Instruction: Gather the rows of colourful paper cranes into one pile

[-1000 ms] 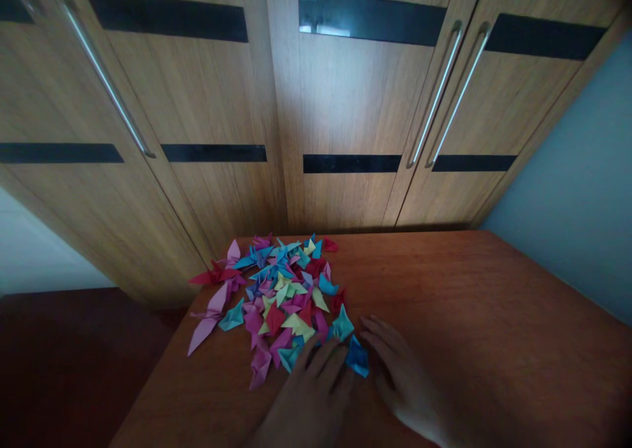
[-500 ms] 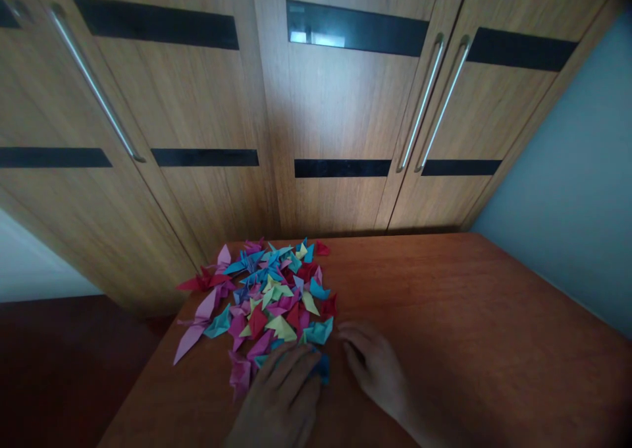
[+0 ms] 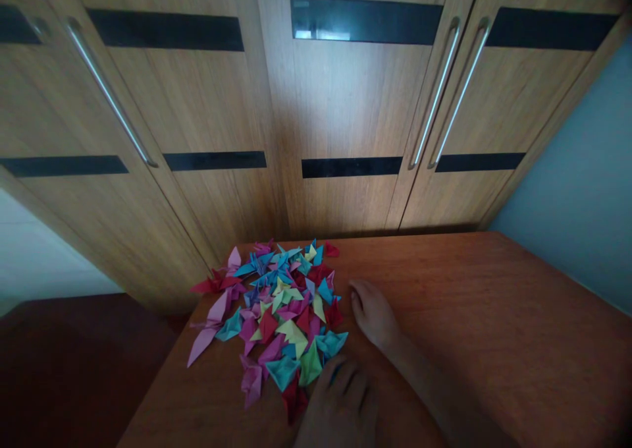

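A pile of colourful origami cranes (image 3: 291,306) lies on the left half of the wooden table. At its near right edge, my left hand (image 3: 340,395) is curled palm down, with a bit of blue folded paper (image 3: 336,373) showing between the fingers; most of that piece is hidden. Left of this hand are a red crane (image 3: 294,400), a green crane (image 3: 311,365) and a teal crane (image 3: 283,372). My right hand (image 3: 374,316) rests on its side on the table, right of the pile, loosely curved with nothing seen in it.
The wooden table (image 3: 474,316) reaches to a wardrobe (image 3: 345,105) with long metal handles at the back. A pale wall (image 3: 567,191) borders the right side. Dark floor (image 3: 74,369) lies beyond the table's left edge.
My left hand has slid right and toward me, uncovering teal, green and red cranes at the near edge of the pile. My right hand has moved slightly farther away. The view has shifted a little.
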A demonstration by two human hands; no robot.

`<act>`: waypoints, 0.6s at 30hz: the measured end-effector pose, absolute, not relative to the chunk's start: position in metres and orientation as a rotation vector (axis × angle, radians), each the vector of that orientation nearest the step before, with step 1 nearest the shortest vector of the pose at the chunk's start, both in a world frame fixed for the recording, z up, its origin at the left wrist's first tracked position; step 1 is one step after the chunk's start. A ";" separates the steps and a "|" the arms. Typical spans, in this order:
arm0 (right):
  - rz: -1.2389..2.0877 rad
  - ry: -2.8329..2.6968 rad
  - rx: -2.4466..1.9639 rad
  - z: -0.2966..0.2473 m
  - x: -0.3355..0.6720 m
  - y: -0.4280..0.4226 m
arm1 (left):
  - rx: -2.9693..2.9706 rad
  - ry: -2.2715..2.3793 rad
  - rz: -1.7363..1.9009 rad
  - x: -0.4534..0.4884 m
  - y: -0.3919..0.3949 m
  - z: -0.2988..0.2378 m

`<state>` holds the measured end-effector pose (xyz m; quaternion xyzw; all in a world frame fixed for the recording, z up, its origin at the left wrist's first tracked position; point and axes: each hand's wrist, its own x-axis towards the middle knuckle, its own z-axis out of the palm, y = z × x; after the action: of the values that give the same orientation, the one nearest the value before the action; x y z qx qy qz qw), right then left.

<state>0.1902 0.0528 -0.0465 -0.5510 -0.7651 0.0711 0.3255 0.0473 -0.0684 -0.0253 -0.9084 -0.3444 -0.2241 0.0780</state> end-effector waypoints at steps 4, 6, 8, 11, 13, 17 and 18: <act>0.126 -1.976 -1.597 -0.045 0.191 0.105 | -2.755 -1.316 -0.777 0.038 -0.042 0.021; 0.127 -2.017 -1.581 -0.041 0.183 0.127 | -2.706 -1.506 -0.778 0.031 -0.022 0.040; 0.152 -2.071 -1.528 -0.036 0.174 0.143 | -2.679 -1.605 -0.747 0.025 -0.004 0.051; 0.203 -2.114 -1.443 -0.032 0.165 0.155 | -2.642 -1.719 -0.731 0.019 0.010 0.050; 0.250 -2.104 -1.388 -0.034 0.163 0.153 | -2.643 -1.759 -0.751 0.018 0.010 0.045; 0.396 -2.005 -1.273 -0.041 0.161 0.134 | -2.724 -1.750 -0.773 0.021 0.002 0.035; 0.449 -1.969 -1.247 -0.043 0.161 0.128 | -2.739 -1.746 -0.780 0.021 0.000 0.033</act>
<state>0.1606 0.1279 -0.0430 -0.4872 -0.7691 0.1754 0.3747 0.0214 0.0005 0.0331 -0.8159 -0.5201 -0.2323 -0.0995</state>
